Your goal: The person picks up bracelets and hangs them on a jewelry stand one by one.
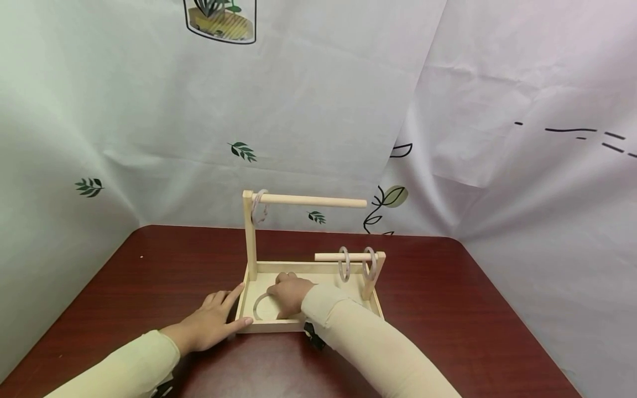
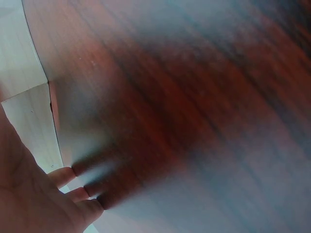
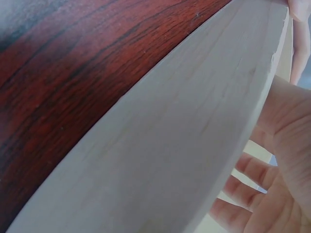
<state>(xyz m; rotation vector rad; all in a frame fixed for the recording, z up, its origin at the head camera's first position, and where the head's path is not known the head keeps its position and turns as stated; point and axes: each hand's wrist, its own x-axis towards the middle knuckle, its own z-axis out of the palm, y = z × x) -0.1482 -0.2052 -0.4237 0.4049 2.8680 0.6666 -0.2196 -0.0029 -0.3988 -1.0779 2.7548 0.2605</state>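
Observation:
A pale wooden jewelry stand (image 1: 278,326) with a shallow tray base is on the table. Inside the tray, my right hand (image 1: 293,294) reaches down and grips a thin, pale bangle (image 1: 257,305) at its upper right side; the hand hides part of the ring. In the right wrist view, the tray's front wall (image 3: 160,121) hides where the fingers meet the bangle. My left hand (image 1: 209,321) rests against the tray's front left corner, its thumb on the front rim and its fingers spread along the left side.
The tall left post carries a long bar (image 1: 313,200) with a twisted bangle (image 1: 257,207) near the post. A shorter bar (image 1: 325,257) on the right holds two bangles (image 1: 344,265). Reddish-brown table (image 1: 448,309) surrounds the stand; printed white cloth (image 1: 318,110) hangs behind.

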